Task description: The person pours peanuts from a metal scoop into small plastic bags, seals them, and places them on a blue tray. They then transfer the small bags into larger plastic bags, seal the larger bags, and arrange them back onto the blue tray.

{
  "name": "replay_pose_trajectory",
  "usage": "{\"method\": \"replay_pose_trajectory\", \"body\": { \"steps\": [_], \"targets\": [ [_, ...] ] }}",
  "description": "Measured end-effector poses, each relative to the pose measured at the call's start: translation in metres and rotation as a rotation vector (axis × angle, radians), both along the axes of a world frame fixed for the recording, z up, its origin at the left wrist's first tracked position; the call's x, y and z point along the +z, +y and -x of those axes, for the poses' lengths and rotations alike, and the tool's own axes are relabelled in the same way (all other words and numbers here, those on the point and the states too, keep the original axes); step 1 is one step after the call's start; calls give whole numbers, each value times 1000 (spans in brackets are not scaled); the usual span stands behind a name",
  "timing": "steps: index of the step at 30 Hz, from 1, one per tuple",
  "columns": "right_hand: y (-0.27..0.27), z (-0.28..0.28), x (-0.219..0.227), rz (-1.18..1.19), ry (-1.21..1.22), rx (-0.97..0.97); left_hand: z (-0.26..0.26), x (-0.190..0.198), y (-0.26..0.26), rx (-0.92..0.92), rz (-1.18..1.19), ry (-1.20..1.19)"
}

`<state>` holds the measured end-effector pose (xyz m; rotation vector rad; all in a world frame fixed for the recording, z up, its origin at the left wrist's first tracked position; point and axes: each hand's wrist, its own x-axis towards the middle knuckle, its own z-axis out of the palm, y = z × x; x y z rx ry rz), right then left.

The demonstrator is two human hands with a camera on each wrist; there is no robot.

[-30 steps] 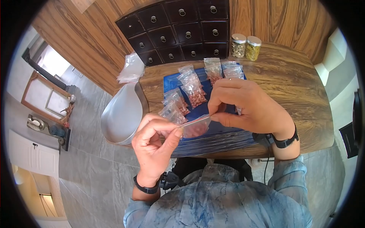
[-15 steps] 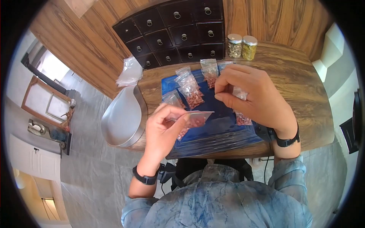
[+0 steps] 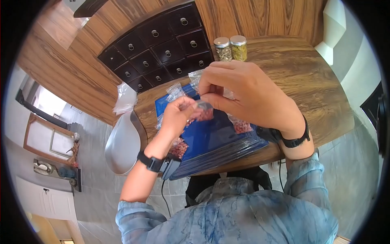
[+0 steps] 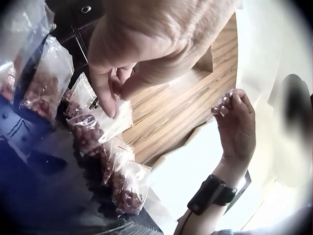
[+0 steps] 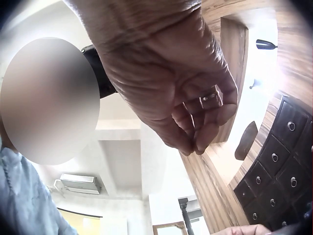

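Left hand: in the head view the left hand [image 3: 175, 118] has its grip clamped on the held bag, thumb and fingers pinching its edge.
Held bag: the held bag [image 3: 203, 112], clear plastic with pinkish-red pieces inside, is above the blue tray [image 3: 209, 140].
Right hand: the right hand [image 3: 248, 93] has curled fingers and its grip together, thumb tip against fingertips; the right wrist view shows nothing between them.
Gap between hands: the head view makes the right fingertips look as if they meet the held bag; the left wrist view shows the two hands well apart.
Ring: a ring [image 5: 211, 97] on a right-hand finger shows plainly in the right wrist view.
Filled bags: the filled bags [image 4: 129, 193] lie along the tray; in the head view, hands and forearms partly cover them, so I cannot count them.
Desk: the wooden desk [image 3: 300, 67] carries the tray, two lidded jars [image 3: 231, 51] and a dark drawer cabinet [image 3: 162, 53].
Left side: a curved metal pan [image 3: 123, 142] is beside the tray, near a pile of flat clear bags [image 3: 125, 98].
Hard to see: the held bag's opening is too blurred to read, and in the left wrist view its outline blends into the bags behind.
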<state>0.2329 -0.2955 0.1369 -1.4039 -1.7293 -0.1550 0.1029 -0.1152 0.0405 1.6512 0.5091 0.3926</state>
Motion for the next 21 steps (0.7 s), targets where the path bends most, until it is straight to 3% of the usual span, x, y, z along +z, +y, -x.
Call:
{"method": "replay_pose_trajectory", "body": {
  "steps": [2,3,7,12,15,18,21],
  "targets": [
    [1,-2,0,-40,-34,-7,-15,7,2,40,-5,0],
    [1,-2,0,-43,-44,-9,-24,-5,10,5,26,-137],
    [-2,-3,2,-55,-73,-14,-45,-31,43,52,25,-133],
    [-1,-5,1,-108,-101,-25,-46,-31,63,31,27,-182],
    [-2,-5,1,-90,-75,-43,-29,-6,54,166,-183,-46],
    [-3,-4,2,-53,-76,-69,-4,0,71,127,-493,97],
    [-4,-4,1,-31,-100,-79,34,7,62,178,-641,245]
  ]
}}
